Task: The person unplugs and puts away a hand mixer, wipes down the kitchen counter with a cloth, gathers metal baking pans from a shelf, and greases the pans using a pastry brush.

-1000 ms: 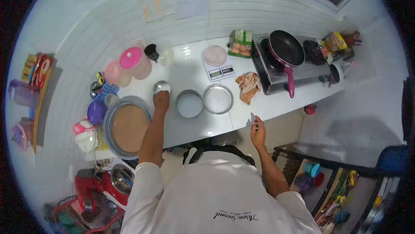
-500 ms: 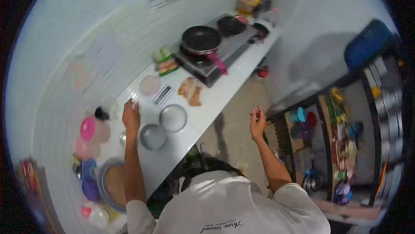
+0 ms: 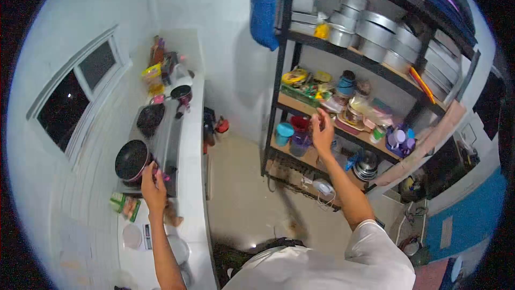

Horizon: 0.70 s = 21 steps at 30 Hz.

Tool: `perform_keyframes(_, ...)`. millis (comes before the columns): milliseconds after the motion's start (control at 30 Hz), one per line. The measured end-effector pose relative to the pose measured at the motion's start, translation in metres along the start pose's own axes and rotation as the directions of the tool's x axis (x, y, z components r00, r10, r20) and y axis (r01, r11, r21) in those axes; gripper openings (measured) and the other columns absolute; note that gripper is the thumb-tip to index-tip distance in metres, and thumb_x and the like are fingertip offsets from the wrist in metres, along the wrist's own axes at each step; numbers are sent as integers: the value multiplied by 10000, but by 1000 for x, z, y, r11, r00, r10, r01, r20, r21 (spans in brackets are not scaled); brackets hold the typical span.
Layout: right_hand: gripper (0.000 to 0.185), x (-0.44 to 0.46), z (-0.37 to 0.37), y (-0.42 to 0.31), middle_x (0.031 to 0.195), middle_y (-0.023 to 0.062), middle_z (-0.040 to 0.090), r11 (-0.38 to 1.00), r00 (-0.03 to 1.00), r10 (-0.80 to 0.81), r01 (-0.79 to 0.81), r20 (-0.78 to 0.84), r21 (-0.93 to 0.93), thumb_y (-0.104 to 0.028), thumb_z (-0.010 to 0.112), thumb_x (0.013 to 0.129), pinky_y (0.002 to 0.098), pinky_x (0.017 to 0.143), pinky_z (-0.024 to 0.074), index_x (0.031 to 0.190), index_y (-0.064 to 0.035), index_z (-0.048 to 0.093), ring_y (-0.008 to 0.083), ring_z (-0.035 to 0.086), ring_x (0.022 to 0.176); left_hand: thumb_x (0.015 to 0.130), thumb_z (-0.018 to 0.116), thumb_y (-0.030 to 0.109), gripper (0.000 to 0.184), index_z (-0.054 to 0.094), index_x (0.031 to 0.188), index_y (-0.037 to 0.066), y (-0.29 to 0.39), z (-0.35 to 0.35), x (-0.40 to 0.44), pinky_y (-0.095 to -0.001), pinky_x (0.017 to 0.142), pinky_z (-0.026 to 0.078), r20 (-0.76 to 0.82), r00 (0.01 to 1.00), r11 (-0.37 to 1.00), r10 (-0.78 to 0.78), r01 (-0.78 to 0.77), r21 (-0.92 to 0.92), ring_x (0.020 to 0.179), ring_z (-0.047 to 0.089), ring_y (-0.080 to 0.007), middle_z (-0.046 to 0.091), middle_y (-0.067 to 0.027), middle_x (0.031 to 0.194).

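My left hand (image 3: 154,187) is over the counter by the frying pan (image 3: 132,160), its fingers loosely bent. It overlaps the pan's pink handle (image 3: 170,170) in view; I cannot tell whether they touch. No object shows in its fingers. The dark pan sits on the stove (image 3: 171,153). Raised in front of the shelving rack, my right hand (image 3: 323,134) has its fingers apart and slightly curled, holding nothing. Behind it are shelf items, including a turquoise cup (image 3: 284,133) and a red container (image 3: 300,124).
A white counter (image 3: 193,220) runs along the left wall, with a scale (image 3: 147,236) and a green packet (image 3: 125,206) on it. Silver pots (image 3: 378,32) fill the upper shelf of the rack. A blue item (image 3: 264,8) hangs at its side. Tiled floor (image 3: 241,183) lies between.
The view has turned right, bringing the rack into full sight. My left hand has gone from the bowls to beside the pan handle; my right hand is now before the shelves.
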State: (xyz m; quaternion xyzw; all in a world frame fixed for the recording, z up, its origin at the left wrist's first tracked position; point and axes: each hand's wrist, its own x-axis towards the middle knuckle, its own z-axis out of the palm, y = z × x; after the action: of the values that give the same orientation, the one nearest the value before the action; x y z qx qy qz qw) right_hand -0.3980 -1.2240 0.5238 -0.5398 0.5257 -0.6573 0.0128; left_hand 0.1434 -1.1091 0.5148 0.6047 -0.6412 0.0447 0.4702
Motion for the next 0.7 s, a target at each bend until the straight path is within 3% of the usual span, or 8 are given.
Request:
perform_keyframes(100,287,63,-51,0,1025,81,724,1000,1000,-2,2,-20,6,-226,641,997,301,884,502,1210,-39,680,152,644,942,1006,557,122,304,588,1273,-20,42,38,33,-424,981,477,74,997,994,26,-18,-107,1112,626,-384,649,-212,1202)
perform_keyframes(200,188,134,-104,-27,893,101,714,940,964,-257,234,-66,-247,-190,681,970,328,746,518,983,-5,713,178,651,780,1011,566,113,272,612,1262,18,78,77,59,-362,765,521,83,987,987,139,-132,-87,873,630,-274,645,-154,1164)
perform_keyframes(267,178,178,-133,-57,851,97,702,897,924,-376,346,-64,-275,-173,698,958,333,724,510,910,-1,704,187,648,773,1012,568,115,277,608,1273,30,95,106,72,-341,739,534,63,978,973,199,-190,-133,881,645,-260,654,-142,1183)
perform_keyframes(333,165,223,-159,-79,866,106,699,826,891,-452,400,-42,-398,-173,696,958,337,718,517,922,-13,709,201,654,771,1009,573,112,278,608,1273,32,123,127,83,-333,736,539,110,980,964,163,-135,-228,892,651,-256,658,-139,1190)
perform_keyframes(400,163,268,-173,-93,939,119,700,774,825,-562,502,-55,-386,-189,703,948,360,755,522,988,-31,704,240,670,831,1001,580,91,273,613,1264,25,142,151,94,-328,726,546,121,976,950,180,-141,-278,902,657,-255,661,-147,1181)
perform_keyframes(567,497,368,-209,-98,1280,175,620,379,607,-768,687,203,-621,-288,737,904,435,1030,438,1344,-111,585,361,557,1193,1003,581,95,274,613,1262,9,182,211,118,-310,715,537,116,955,924,273,-227,-306,917,663,-251,665,-159,1125)
perform_keyframes(633,557,396,-216,-91,1343,179,585,316,581,-749,736,318,-599,-324,739,899,454,1077,398,1385,-122,555,372,510,1258,1011,577,117,279,609,1265,3,199,236,123,-338,768,531,60,950,897,307,-268,-351,934,659,-278,658,-166,1107)
perform_keyframes(700,585,422,-222,-83,1397,167,558,273,582,-708,749,401,-604,-372,737,894,473,1110,367,1391,-126,552,371,477,1313,1007,584,121,285,608,1264,-1,226,246,124,-359,820,523,131,954,894,272,-199,-402,956,654,-303,657,-173,1110)
